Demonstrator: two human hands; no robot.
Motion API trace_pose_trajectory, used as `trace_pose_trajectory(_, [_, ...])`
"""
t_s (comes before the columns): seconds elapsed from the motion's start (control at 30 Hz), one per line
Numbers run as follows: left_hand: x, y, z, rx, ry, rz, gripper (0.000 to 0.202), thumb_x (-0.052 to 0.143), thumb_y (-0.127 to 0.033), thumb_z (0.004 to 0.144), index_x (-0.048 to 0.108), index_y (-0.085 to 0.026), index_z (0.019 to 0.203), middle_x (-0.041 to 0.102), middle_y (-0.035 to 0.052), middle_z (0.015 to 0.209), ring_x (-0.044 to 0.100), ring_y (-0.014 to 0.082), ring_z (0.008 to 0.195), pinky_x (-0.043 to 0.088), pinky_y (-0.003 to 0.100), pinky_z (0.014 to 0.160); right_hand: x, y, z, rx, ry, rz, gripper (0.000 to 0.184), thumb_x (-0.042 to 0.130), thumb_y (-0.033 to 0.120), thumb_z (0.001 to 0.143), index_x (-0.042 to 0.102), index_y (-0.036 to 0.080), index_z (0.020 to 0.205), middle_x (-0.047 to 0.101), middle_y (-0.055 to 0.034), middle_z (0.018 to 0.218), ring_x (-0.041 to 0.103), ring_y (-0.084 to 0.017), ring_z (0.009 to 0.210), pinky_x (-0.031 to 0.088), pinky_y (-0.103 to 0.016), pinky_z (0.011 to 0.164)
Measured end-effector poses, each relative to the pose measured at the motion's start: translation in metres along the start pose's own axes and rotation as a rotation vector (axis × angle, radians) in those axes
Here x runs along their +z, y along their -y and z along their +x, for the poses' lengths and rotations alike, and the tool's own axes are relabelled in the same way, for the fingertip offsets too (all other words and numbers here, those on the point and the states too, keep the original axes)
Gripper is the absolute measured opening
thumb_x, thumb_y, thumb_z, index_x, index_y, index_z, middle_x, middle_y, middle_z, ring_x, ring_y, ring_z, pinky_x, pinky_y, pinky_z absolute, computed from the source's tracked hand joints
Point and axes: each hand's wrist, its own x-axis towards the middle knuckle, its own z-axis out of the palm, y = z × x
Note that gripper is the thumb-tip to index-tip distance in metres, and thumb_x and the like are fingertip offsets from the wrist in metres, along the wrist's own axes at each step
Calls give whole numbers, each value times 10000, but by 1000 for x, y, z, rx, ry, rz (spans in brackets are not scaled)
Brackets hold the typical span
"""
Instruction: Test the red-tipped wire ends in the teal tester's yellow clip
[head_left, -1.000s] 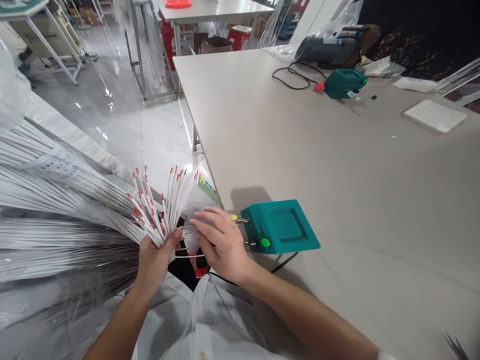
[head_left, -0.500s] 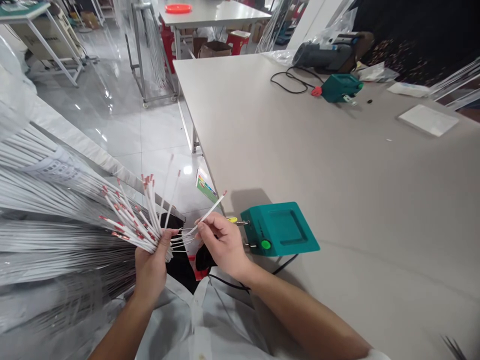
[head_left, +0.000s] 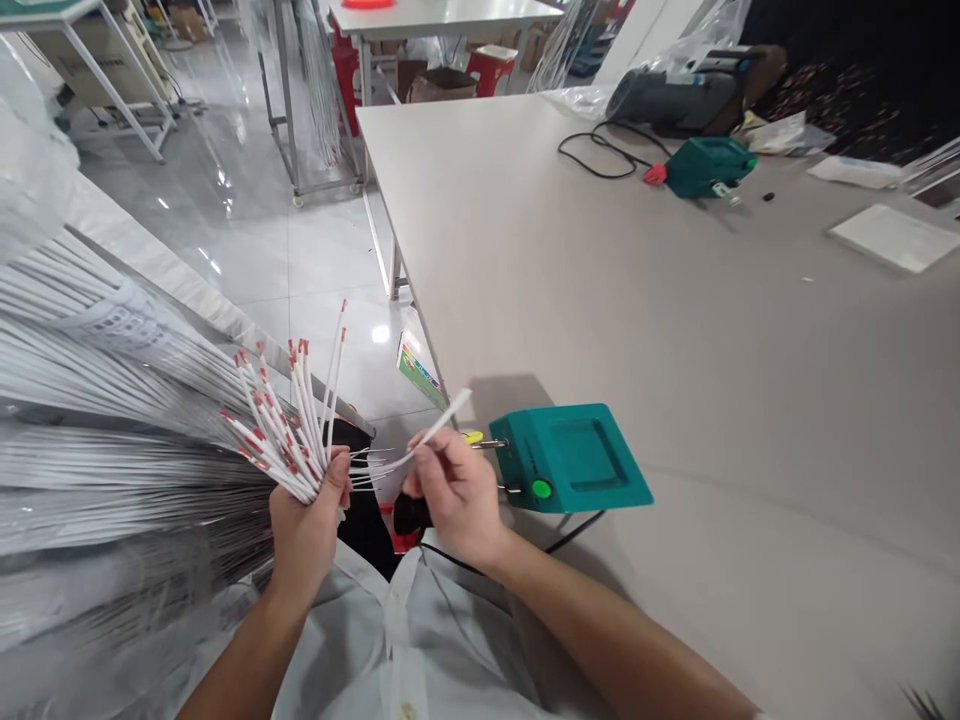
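Note:
My left hand [head_left: 309, 520] is closed round a bundle of white sleeved wires [head_left: 289, 440], whose red or copper-coloured tips fan out upward and to the left. Between the thumb and fingers of my right hand [head_left: 459, 495] is a single white sleeved wire [head_left: 444, 418], its end pointing up and right. Several thin strands stretch between the two hands. Just right of my right hand, a teal device [head_left: 577, 458] with a green button and metal prongs sits at the table edge. A yellow piece [head_left: 472, 437] shows by the upper prong.
Long bundles of white wires [head_left: 112, 400], partly under plastic, lie to my left. The grey table [head_left: 637, 300] stretches away on the right. Farther back on it are a second teal device [head_left: 705, 167], a black cable [head_left: 600, 150] and a white flat block [head_left: 896, 238].
My right hand has shifted slightly right with its wire, whose tip now looks white rather than red. The wires in my left hand stand more upright. The view has tilted a little downward.

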Motion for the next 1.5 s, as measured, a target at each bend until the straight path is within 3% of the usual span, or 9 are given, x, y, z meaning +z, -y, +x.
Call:
trace_pose_trajectory(0.1, [-2, 2, 0, -32, 97, 8, 257, 646, -340, 697, 659, -132, 848, 539, -32, 505, 483, 99, 446, 408, 230, 454, -3, 3, 2, 44, -112, 248, 116, 391, 288, 899, 479, 216, 914, 593, -31, 915, 637, -110, 666, 536, -254, 628])
trace_pose_trajectory(0.17, [-4, 1, -3, -44, 116, -2, 249, 648, -315, 704, 653, -140, 882, 557, -32, 526, 491, 98, 457, 411, 225, 459, 0, 2, 1, 29, -95, 206, 116, 402, 285, 893, 489, 215, 929, 593, -41, 956, 643, -122, 719, 534, -265, 667])
trace_pose_trajectory(0.37, [1, -7, -10, 85, 105, -13, 143, 631, -266, 726, 663, -155, 811, 634, 2, 657, 529, 97, 518, 439, 220, 504, 19, -7, -8, 9, 338, -245, 145, 407, 183, 847, 552, 184, 854, 621, -44, 762, 583, -143, 670, 473, -250, 614])
trace_pose_trajectory(0.47, [5, -8, -12, 84, 144, -22, 177, 650, -258, 698, 675, -155, 840, 692, 56, 852, 619, 157, 688, 493, 255, 605, 25, -13, -11, -2, 412, -265, 157, 397, 145, 835, 537, 185, 778, 600, -19, 696, 548, -122, 596, 438, -216, 550])
trace_pose_trajectory(0.6, [6, -8, -12, 51, 130, 92, 152, 668, -268, 679, 688, -157, 780, 698, 38, 752, 627, 165, 692, 499, 265, 649, 26, -18, -12, -70, 441, -219, 179, 393, 104, 819, 542, 195, 782, 610, -14, 733, 558, -118, 649, 444, -211, 599])
trace_pose_trajectory(0.73, [3, -10, -11, 15, 92, 176, 163, 664, -303, 678, 693, -154, 737, 649, 6, 607, 569, 126, 545, 473, 240, 546, 18, -12, -9, -74, 319, -188, 152, 435, 149, 823, 578, 189, 857, 615, -40, 772, 571, -140, 709, 468, -249, 648])
trace_pose_trajectory(0.9, [2, -13, -11, 5, 84, 194, 175, 674, -309, 661, 697, -149, 728, 589, -14, 514, 519, 118, 473, 438, 239, 485, 7, -1, -1, -5, 125, -27, 148, 448, 199, 845, 590, 181, 885, 598, -57, 866, 565, -100, 604, 486, -236, 574])
trace_pose_trajectory(1.23, [5, -8, -11, 11, 226, 170, 177, 704, -224, 626, 710, -151, 787, 698, 30, 741, 623, 193, 720, 485, 271, 659, 4, 4, 6, -54, 145, -178, 121, 516, 176, 780, 592, 186, 686, 596, -16, 641, 546, -128, 615, 450, -247, 591])
trace_pose_trajectory(1.5, [-2, -3, -11, -60, 240, 112, 170, 674, -308, 673, 692, -149, 731, 671, 28, 679, 576, 144, 585, 439, 232, 511, 3, 0, 7, -182, 176, -233, 128, 461, 182, 810, 536, 184, 706, 570, -35, 690, 530, -135, 645, 449, -257, 605])
